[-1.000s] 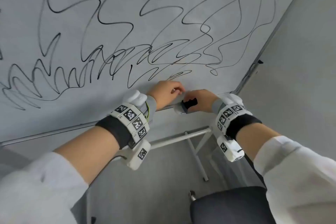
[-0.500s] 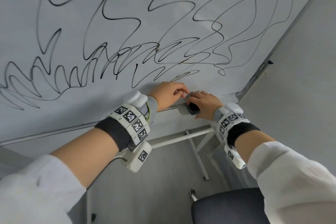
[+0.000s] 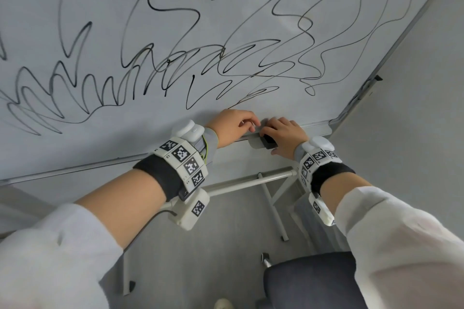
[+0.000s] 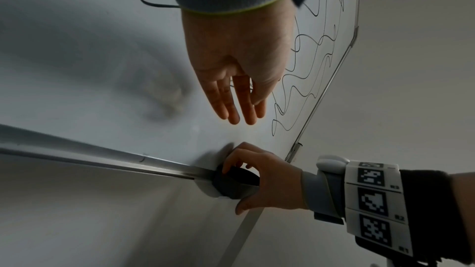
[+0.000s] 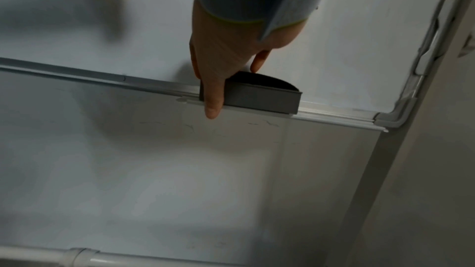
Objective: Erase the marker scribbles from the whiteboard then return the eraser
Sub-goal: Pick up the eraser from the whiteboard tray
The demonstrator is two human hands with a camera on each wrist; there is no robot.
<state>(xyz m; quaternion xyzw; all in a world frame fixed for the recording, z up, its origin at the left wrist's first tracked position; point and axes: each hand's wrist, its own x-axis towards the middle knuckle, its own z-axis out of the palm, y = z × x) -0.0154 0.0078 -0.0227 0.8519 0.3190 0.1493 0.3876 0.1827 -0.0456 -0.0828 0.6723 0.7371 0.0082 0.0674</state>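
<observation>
The whiteboard [image 3: 75, 148] is covered in black marker scribbles [image 3: 175, 63]. A dark grey eraser [image 3: 267, 142] sits at the metal ledge [image 3: 313, 129] along the board's bottom edge, near the right corner. My right hand [image 3: 276, 137] grips the eraser, fingers curled over its top and thumb under it; the left wrist view shows this right hand [image 4: 246, 190] on the eraser [image 4: 226, 182], and the right wrist view shows the eraser [image 5: 267, 98] against the ledge. My left hand [image 3: 249, 126] rests empty on the board just left of it, its fingers [image 4: 239, 109] loosely extended.
The board's stand has a white crossbar [image 3: 238, 184] and legs below the ledge. A dark chair seat [image 3: 308, 281] is at the bottom right. A plain wall [image 3: 414, 133] meets the board's right frame.
My right hand has slid left and closed over the eraser, so less of it shows. The left hand stays on the board. The view has tilted slightly.
</observation>
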